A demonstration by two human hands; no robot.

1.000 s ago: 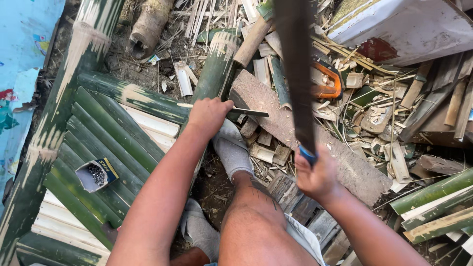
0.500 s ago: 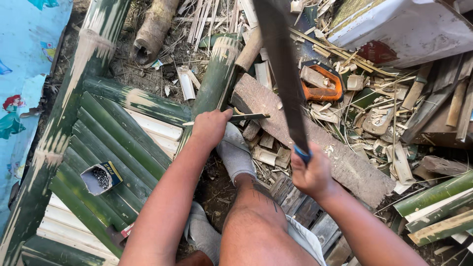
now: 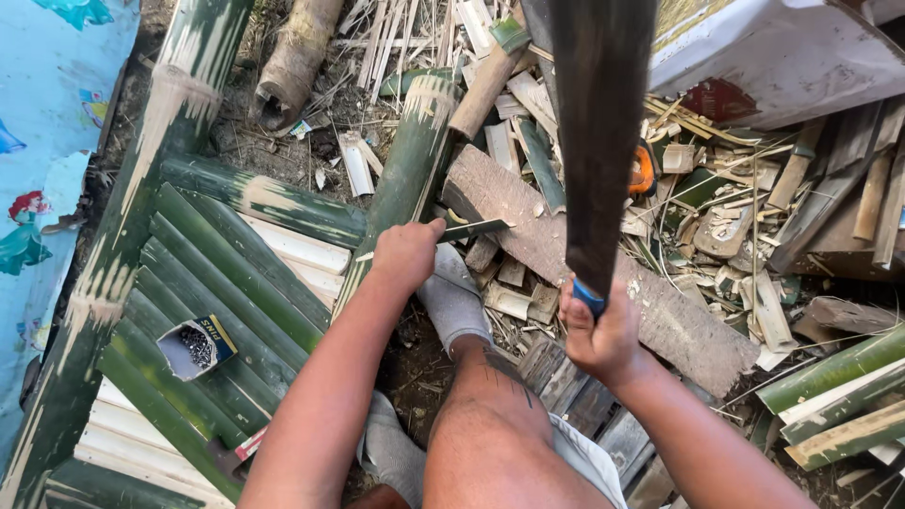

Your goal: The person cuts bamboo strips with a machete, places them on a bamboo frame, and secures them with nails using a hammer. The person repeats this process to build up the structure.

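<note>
Right hand [image 3: 603, 335] clenched around machete [image 3: 599, 141]

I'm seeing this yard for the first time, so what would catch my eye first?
The long dark blade raised in the right hand fills the upper middle. Just left of it, the left hand pins a thin bamboo strip onto a wooden block. Green split bamboo slats spread out on the left.
</note>
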